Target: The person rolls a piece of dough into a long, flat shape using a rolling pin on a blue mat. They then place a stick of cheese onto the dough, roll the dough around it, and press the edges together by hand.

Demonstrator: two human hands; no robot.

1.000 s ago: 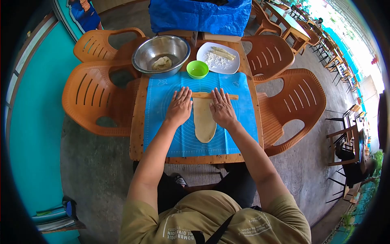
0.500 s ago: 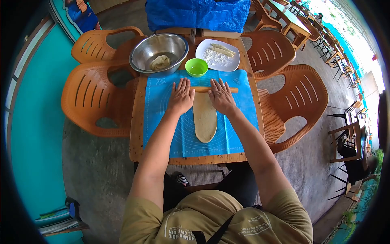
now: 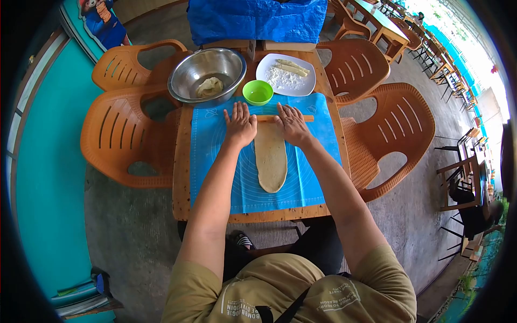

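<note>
A wooden rolling pin (image 3: 266, 118) lies crosswise over the far end of a long, flattened piece of dough (image 3: 271, 161) on a blue silicone mat (image 3: 318, 167). My left hand (image 3: 240, 127) rests flat on the pin's left part, hiding that end, with fingers stretched forward and somewhat apart. My right hand (image 3: 291, 125) lies on the right part, fingers also extended; the pin's tip pokes out beyond it. Just past the pin stands a green bowl (image 3: 257, 93). The dough's rounded near end points towards me.
At the table's (image 3: 182, 185) far left, a steel bowl (image 3: 186, 72) holds a dough lump (image 3: 209, 86). A white plate (image 3: 302, 88) carries flour (image 3: 284, 79) and pale dough strips (image 3: 292, 67). Behind is a blue tarp (image 3: 253, 21). Brown chairs (image 3: 121, 132) flank both sides.
Both hands and the rolling pin have shifted slightly away from me, nearer the green bowl. The fingers of my left hand are a little more spread. The whole view has tilted slightly.
</note>
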